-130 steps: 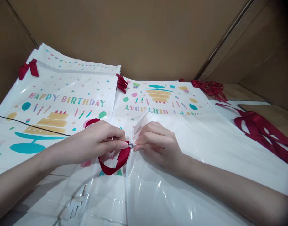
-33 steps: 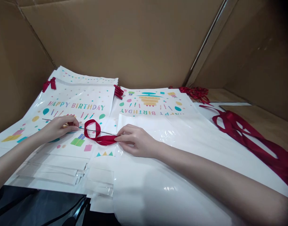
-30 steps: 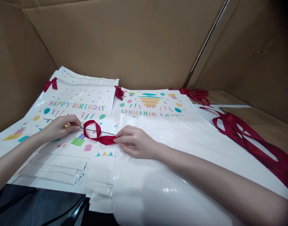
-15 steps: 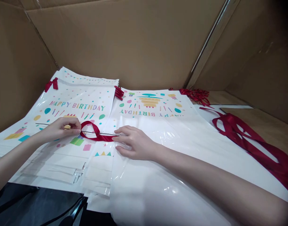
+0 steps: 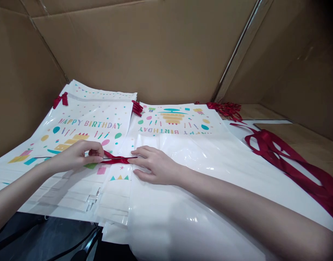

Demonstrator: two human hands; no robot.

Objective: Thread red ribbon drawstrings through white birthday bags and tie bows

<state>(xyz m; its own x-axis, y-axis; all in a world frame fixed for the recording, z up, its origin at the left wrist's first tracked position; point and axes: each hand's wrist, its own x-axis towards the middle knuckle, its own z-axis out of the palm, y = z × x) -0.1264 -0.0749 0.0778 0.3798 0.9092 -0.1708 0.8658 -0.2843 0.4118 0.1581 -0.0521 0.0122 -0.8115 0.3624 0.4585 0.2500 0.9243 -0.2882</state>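
Observation:
My left hand [image 5: 87, 153] is closed in a pinch on a red ribbon [image 5: 116, 159] and a thin dark wire or cord [image 5: 41, 157]. The wire lies along the ribbon and sticks out on both sides of the pinch. At the ribbon's right end, the fingertips of my right hand [image 5: 152, 165] hold it down, thumb apart from the fingers. Beneath both hands lie white plastic bags printed "HAPPY BIRTHDAY" [image 5: 90, 124] with a cake and balloons. Another printed bag [image 5: 173, 117] lies upside down to the right, partly covered by plain white plastic [image 5: 196, 156].
A red bow [image 5: 60, 100] sits on the left stack's corner, with red ribbon pieces [image 5: 137, 108] between the stacks. Tangled red ribbons [image 5: 227, 110] lie at the back, and long ribbon loops [image 5: 286, 159] at right. Cardboard walls [image 5: 144, 50] enclose the back and sides.
My left hand has moved slightly right and down, and the round ribbon loop has drawn into a narrow, flattened band. My right hand has stayed almost still.

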